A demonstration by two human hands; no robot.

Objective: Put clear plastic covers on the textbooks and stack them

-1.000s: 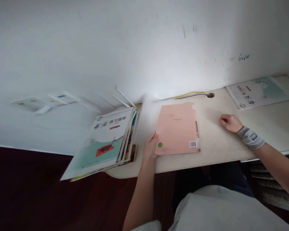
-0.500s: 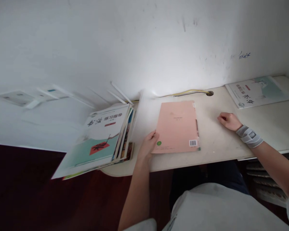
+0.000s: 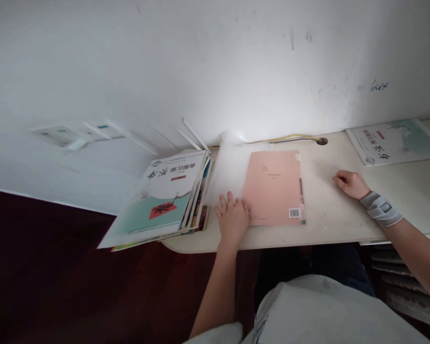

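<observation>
A pink book [image 3: 274, 186] lies back cover up on the white desk, its barcode at the near right corner. By its lower left edge is my left hand [image 3: 232, 217], palm down with the fingers spread. Those fingertips touch the near end of a whitish see-through sheet [image 3: 225, 174], which looks like plastic film and extends left of the book. My right hand [image 3: 351, 184] rests on the desk right of the book, curled into a fist, with nothing visible in it. A grey wrap [image 3: 381, 209] circles that wrist.
Left of the sheet a stack of books [image 3: 165, 196] overhangs the rounded desk end. Another book [image 3: 396, 142] lies at the far right by the wall. A yellow cable [image 3: 290, 137] runs along the wall to a hole [image 3: 321, 141] in the desk.
My left hand has let go of the book's left edge and spread its fingers over the see-through sheet. My right hand stays in a fist. The whole view has shifted slightly.
</observation>
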